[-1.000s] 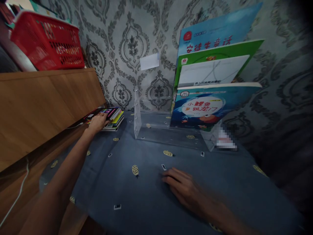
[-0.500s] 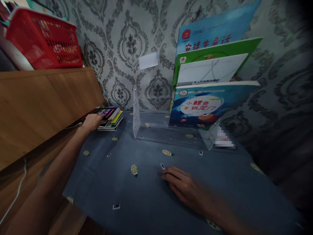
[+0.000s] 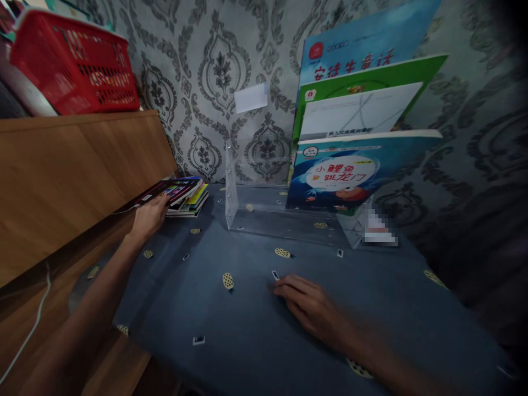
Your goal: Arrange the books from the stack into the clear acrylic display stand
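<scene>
Books in a small flat stack point(image 3: 187, 195) lie at the far left of the bed, against the smooth wooden panel point(image 3: 74, 170); their glossy covers are thin and their edges fan out in yellow and green. My left hand point(image 3: 149, 215) grips the top book point(image 3: 165, 191), a dark, shiny one, by its near edge, fingers curled round it and tilting it up off the pile. My right hand point(image 3: 307, 303) lies slack and flat, palm down, on the soft blue sheet point(image 3: 247, 330) with its small oval print. Beyond it I see a clear acrylic rack point(image 3: 264, 212), hard and angular, holding upright picture books point(image 3: 355, 137) at its right end. A red plastic lattice basket point(image 3: 76, 63) sits on top of the panel.
</scene>
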The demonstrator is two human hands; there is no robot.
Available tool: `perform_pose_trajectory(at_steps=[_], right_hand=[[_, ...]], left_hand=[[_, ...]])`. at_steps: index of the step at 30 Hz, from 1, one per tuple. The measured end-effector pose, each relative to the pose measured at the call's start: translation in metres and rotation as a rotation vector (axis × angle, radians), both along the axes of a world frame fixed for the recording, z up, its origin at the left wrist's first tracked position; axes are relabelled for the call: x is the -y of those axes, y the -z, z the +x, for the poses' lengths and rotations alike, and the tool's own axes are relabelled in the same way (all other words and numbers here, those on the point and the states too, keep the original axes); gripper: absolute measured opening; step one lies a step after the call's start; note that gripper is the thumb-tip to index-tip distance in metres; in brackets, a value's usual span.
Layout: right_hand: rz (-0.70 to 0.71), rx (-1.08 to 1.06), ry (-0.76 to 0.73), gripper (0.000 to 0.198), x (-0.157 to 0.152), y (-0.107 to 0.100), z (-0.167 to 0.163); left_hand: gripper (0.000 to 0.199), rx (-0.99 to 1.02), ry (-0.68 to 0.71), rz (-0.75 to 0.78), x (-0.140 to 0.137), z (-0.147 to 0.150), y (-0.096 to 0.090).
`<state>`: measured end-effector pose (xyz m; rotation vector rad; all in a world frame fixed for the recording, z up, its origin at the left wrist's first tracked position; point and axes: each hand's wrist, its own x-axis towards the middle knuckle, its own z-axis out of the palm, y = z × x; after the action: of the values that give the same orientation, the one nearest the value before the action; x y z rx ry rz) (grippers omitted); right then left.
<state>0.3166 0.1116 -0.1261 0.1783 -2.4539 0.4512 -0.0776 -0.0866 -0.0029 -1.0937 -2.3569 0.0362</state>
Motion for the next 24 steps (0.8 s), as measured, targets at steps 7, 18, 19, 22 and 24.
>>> perform_pose_trajectory(at_steps=[7,18,19,22,24], right_hand=[[-0.006,-0.016,-0.003,0.027,0.0,0.001,-0.001],[-0.027,0.004,0.015,0.028,-0.001,0.0,-0.002],[-0.026,0.001,0.011,0.028,-0.001,0.0,-0.002],[-0.02,-0.022,0.002,0.028,-0.001,0.0,-0.003],[-0.014,-0.025,0.001,0.027,-0.001,0.001,-0.003]], left_hand=[[0.049,-0.017,0.057,0.1,0.016,0.018,0.034],[0.06,0.076,-0.025,-0.041,0.021,0.051,0.067],[0.059,0.092,-0.034,-0.043,0.024,0.054,0.07],[0.058,0.137,-0.051,-0.024,0.037,0.063,0.077],[0.056,0.171,-0.063,-0.013,0.046,0.069,0.08]])
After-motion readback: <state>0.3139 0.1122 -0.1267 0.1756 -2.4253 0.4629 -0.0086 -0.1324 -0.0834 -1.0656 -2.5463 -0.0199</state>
